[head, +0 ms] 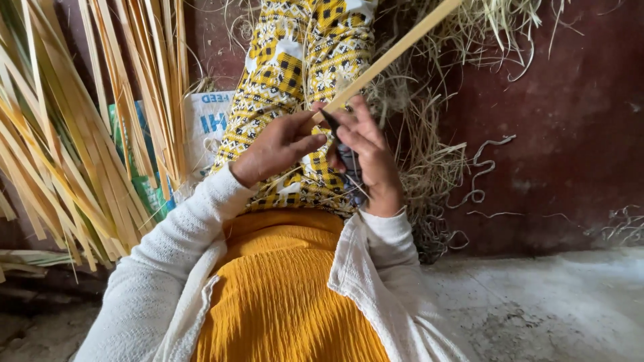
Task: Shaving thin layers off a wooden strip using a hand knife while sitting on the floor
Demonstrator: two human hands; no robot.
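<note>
My left hand grips the near end of a long pale bamboo strip that slants up and away to the right. My right hand holds a dark knife, its blade tip set against the strip's end where the two hands meet. Both hands hover over my lap, which is covered by a yellow, black and white patterned cloth. White knitted sleeves cover both forearms.
A fan of split bamboo strips stands at the left, over a printed white sack. Thin curled shavings lie heaped on the dark red floor at my right. Grey concrete floor fills the lower right.
</note>
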